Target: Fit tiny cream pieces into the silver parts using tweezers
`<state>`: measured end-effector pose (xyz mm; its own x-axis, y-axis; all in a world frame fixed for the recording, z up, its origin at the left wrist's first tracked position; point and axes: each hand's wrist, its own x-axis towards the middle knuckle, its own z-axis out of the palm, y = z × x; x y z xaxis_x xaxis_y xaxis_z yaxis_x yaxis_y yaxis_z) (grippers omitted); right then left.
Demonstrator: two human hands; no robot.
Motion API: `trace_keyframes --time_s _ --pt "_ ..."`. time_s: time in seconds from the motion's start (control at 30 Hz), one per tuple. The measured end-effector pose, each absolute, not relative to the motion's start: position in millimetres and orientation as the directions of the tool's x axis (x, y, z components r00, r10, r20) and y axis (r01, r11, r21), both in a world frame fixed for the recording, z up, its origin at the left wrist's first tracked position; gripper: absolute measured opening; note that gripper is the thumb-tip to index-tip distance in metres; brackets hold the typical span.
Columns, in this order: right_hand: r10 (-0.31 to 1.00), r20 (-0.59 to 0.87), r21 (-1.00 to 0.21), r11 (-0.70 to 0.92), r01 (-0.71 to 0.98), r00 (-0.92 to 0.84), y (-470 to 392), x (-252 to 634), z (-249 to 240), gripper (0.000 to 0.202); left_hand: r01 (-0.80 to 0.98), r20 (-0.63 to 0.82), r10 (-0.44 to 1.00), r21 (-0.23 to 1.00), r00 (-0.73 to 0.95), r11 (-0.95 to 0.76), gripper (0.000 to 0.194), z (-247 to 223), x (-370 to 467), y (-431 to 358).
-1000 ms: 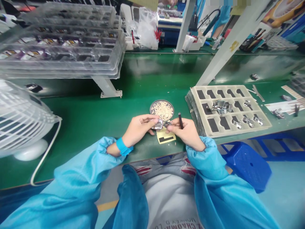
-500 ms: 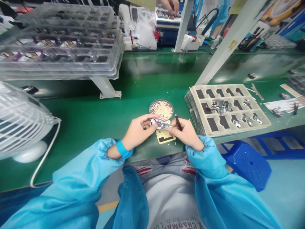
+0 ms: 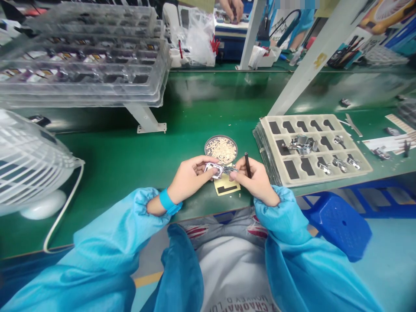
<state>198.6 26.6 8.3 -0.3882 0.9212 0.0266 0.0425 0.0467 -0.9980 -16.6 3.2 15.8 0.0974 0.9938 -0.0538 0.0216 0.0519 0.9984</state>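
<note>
Two grips at a small silvery casing (image 3: pixel 212 171)

The left grip (image 3: pixel 191 177) pinches the casing, a glossy, rounded shell, between thumb and fingers. The right grip (image 3: pixel 255 177) pinches a jagged, bright metal piece (image 3: pixel 230 169) at the casing's end; whether the two are joined, I cannot tell. A slim black tool (image 3: pixel 247 164) stands up from the same right grip.

Just under the grips lies a flat yellow card (image 3: pixel 226 186) with a black L-shaped patch. Just beyond them, a round, thin-rimmed dish (image 3: pixel 205 149) holds crumbly cream bits (image 3: pixel 222 147) flecked dark.

To the right of the right grip, a pale moulded tray (image 3: pixel 312 178), its compartments black-bottomed, carries mirror-bright, irregular parts (image 3: pixel 303 145) in its middle and front rows. Farther off, beyond the left grip, clear, ribbed plastic trays (image 3: pixel 97 89) hold purplish pieces (image 3: pixel 65 57) above the smooth green worktop (image 3: pixel 182 125).
</note>
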Motion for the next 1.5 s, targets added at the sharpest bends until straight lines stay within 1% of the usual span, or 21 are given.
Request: trace_keyframes --time_s 0.07,0.17,0.23,0.27,0.37,0.47,0.57,0.63,0.77,0.9,1.0,1.13,1.2,1.23,1.3,1.37,1.43,1.5 --pt "0.922 0.034 -0.999 0.039 0.005 -0.385 26.5 198.2 7.7 0.032 0.026 -0.045 0.995 0.999 0.088 0.043 0.034 16.2 -16.6 4.1" --pt "0.935 0.046 -0.997 0.063 0.035 -0.352 26.7 197.3 6.7 0.031 0.054 -0.012 0.996 0.998 0.083 0.007 0.032 16.1 -17.0 4.7" --pt "0.948 0.060 -0.992 0.091 0.086 -0.312 27.0 196.8 6.2 0.030 0.136 0.023 0.996 0.990 0.085 -0.034 0.031 15.9 -17.4 3.8" --pt "0.951 0.066 -0.989 0.102 0.109 -0.301 27.2 196.4 6.0 0.028 0.204 0.054 0.995 0.976 0.087 -0.070 0.030 16.1 -17.6 2.8" --pt "0.949 0.068 -0.981 0.120 0.154 -0.308 27.5 194.7 6.7 0.022 0.437 0.194 0.973 0.870 0.122 -0.228 0.027 18.2 -17.6 -0.9" --pt "0.946 0.067 -0.974 0.131 0.184 -0.318 27.6 191.6 8.2 0.014 0.544 0.295 0.938 0.765 0.179 -0.345 0.027 21.4 -16.9 -3.9" --pt "0.945 0.103 -0.964 0.172 0.205 -0.309 27.9 188.2 10.3 0.011 0.562 0.313 0.926 0.736 0.211 -0.377 0.028 22.8 -16.7 -4.9" --pt "0.938 0.145 -0.943 0.227 0.242 -0.314 28.5 186.6 12.9 0.009 0.563 0.312 0.924 0.733 0.221 -0.382 0.029 22.5 -17.2 -4.8" --pt "0.897 0.248 -0.854 0.381 0.353 -0.367 31.1 185.6 22.0 0.008 0.567 0.320 0.921 0.726 0.221 -0.389 0.031 21.3 -19.1 -4.2" --pt "0.839 0.324 -0.775 0.500 0.386 -0.437 35.3 186.3 29.1 0.011 0.585 0.312 0.925 0.717 0.216 -0.378 0.032 21.7 -20.4 -3.6" --pt "0.815 0.328 -0.760 0.528 0.378 -0.477 38.8 187.2 29.7 0.011 0.583 0.315 0.924 0.718 0.215 -0.380 0.032 21.8 -21.0 -3.1" --pt "0.806 0.286 -0.783 0.508 0.359 -0.519 43.2 190.6 30.1 0.013 0.555 0.341 0.913 0.725 0.224 -0.407 0.029 19.8 -21.5 -2.6" --pt "0.817 0.258 -0.808 0.475 0.349 -0.515 44.5 193.5 30.9 0.013 0.540 0.324 0.924 0.751 0.202 -0.381 0.027 17.9 -21.4 -1.8" --pt "0.829 0.239 -0.825 0.448 0.344 -0.506 44.8 195.2 31.0 0.012 0.529 0.293 0.940 0.777 0.176 -0.342 0.025 16.9 -21.2 -1.0" --pt "0.862 0.195 -0.865 0.376 0.331 -0.469 44.8 199.2 30.0 0.012 0.450 0.195 0.975 0.865 0.109 -0.223 0.021 15.1 -21.0 1.0" --pt "0.897 0.144 -0.906 0.290 0.309 -0.417 43.9 203.6 27.4 0.018 0.294 0.083 0.994 0.951 0.071 -0.101 0.020 13.8 -20.9 3.5" --pt "0.920 0.089 -0.941 0.203 0.271 -0.381 42.2 207.6 24.2 0.026 0.156 0.015 0.998 0.987 0.068 -0.026 0.024 13.4 -21.1 5.6" --pt "0.921 0.021 -0.964 0.122 0.235 -0.390 39.7 210.1 21.6 0.030 0.100 -0.013 0.998 0.995 0.069 0.006 0.028 13.7 -21.3 6.9"
